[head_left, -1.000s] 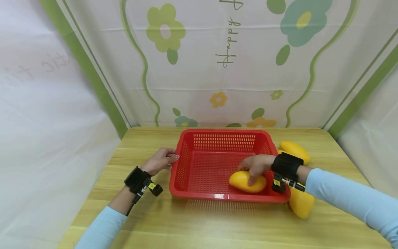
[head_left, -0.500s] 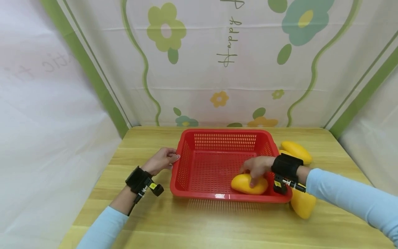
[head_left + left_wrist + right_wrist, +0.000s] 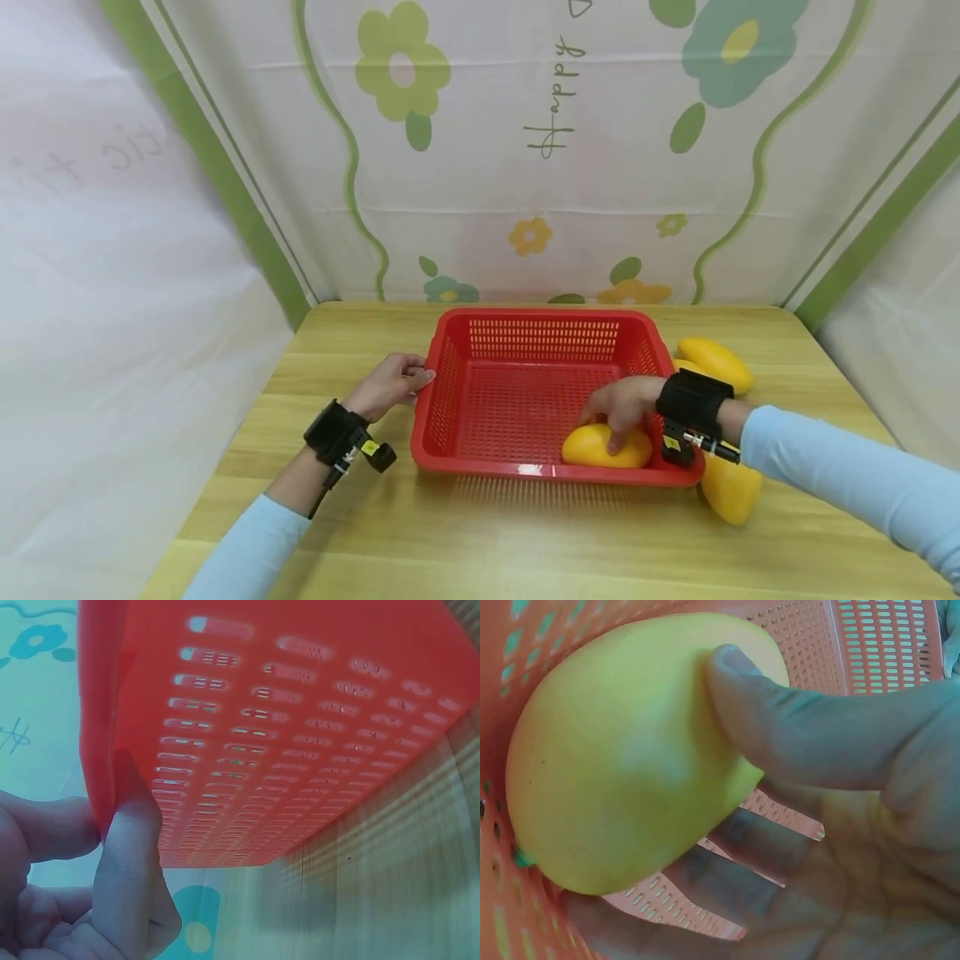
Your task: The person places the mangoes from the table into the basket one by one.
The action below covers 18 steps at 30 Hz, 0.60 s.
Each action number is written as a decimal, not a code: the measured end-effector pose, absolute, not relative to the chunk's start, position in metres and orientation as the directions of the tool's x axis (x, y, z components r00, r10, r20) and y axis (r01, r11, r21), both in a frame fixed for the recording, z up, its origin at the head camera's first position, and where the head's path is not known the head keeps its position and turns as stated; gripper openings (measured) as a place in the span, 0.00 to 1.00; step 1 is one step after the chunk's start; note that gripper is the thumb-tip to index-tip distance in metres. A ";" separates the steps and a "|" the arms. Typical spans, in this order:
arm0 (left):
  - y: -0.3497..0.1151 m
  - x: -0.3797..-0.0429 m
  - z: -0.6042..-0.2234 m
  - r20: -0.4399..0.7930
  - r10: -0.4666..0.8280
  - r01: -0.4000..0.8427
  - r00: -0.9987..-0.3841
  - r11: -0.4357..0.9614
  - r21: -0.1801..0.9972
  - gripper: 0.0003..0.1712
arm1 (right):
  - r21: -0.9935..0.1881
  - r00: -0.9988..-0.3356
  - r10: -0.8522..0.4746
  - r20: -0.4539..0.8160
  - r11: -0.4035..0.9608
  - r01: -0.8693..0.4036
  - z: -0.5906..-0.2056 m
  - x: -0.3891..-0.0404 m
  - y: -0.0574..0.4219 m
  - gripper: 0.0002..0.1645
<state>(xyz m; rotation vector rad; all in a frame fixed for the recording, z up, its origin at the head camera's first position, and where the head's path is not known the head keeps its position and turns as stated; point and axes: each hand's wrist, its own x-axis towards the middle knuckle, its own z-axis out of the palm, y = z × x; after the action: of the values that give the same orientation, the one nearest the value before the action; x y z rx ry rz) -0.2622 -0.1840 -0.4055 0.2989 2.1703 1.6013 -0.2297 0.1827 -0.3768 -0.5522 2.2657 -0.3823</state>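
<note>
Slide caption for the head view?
Right hand grasps a yellow mango inside a red perforated basket; left hand grips its rim; more mangoes lie outside.

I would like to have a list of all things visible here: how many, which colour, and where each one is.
Mango in the basket: one, yellow, near side, towards the right.
Mangoes outside: at least three, yellow, right of the basket; some partly hidden.
Basket: one, red, on the table.
Table: one, light wood colour, under the basket.
Cloth: count unclear, white with coloured prints, behind and at both sides.
Wrist bands: two, black, one per wrist.
Sleeves: two, light blue, on the forearms.
Hands: two; left hand pinches the basket's left rim, right hand holds the mango inside.
</note>
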 end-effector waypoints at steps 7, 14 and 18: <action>-0.184 -0.261 -0.406 -0.206 0.404 -0.083 -0.891 0.302 0.950 0.17 | -0.424 -0.602 -0.492 -0.629 0.866 -0.265 -0.374 -0.228 0.180 0.30; -0.184 -0.261 -0.405 -0.217 0.397 -0.095 -0.892 0.303 0.948 0.17 | -0.440 -0.590 -0.494 -0.638 0.863 -0.246 -0.372 -0.228 0.179 0.29; -0.185 -0.261 -0.405 -0.216 0.402 -0.093 -0.890 0.304 0.948 0.18 | -0.439 -0.602 -0.504 -0.619 0.858 -0.267 -0.369 -0.229 0.180 0.27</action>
<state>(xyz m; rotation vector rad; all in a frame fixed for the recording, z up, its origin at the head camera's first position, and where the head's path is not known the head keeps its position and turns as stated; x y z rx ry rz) -0.2606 -0.1847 -0.4052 0.2748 2.1621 1.6151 -0.2294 0.1797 -0.3685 -0.5562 2.2421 -0.3880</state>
